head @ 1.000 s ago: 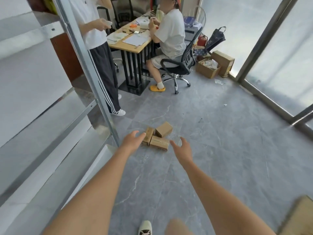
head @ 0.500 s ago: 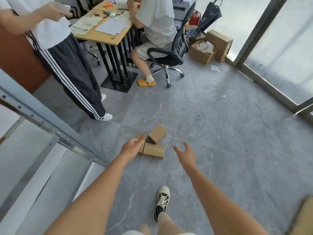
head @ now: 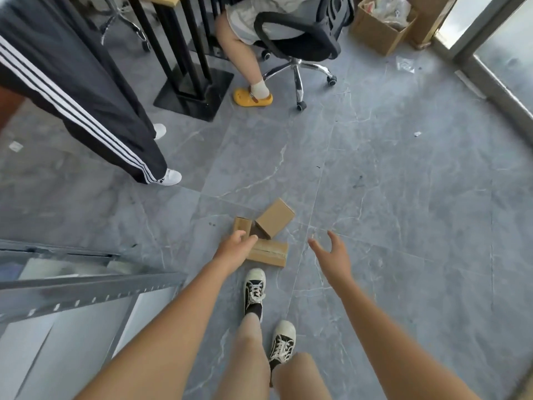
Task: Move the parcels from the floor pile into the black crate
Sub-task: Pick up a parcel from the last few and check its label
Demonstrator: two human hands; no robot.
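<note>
Three small brown cardboard parcels lie in a loose pile on the grey floor tiles ahead of my feet: a flat one [head: 271, 252] nearest me, a tilted one [head: 275, 217] behind it, and a narrow one [head: 241, 224] at the left. My left hand [head: 234, 250] hovers over the left end of the flat parcel, fingers loosely curled, holding nothing. To the right of the pile, my right hand [head: 331, 255] is spread open and empty. No black crate is in view.
A grey metal shelf frame [head: 86, 287] stands close at my left. A person in black striped trousers [head: 86, 111] stands at upper left. Another sits on a wheeled office chair [head: 297, 50] by a desk base [head: 193, 93]. An open carton [head: 380, 27] sits at upper right.
I have stepped closer and my view has tipped down, so the parcels are nearer. Both hands have reached down towards the pile; my left hand now overlaps the flat parcel.
</note>
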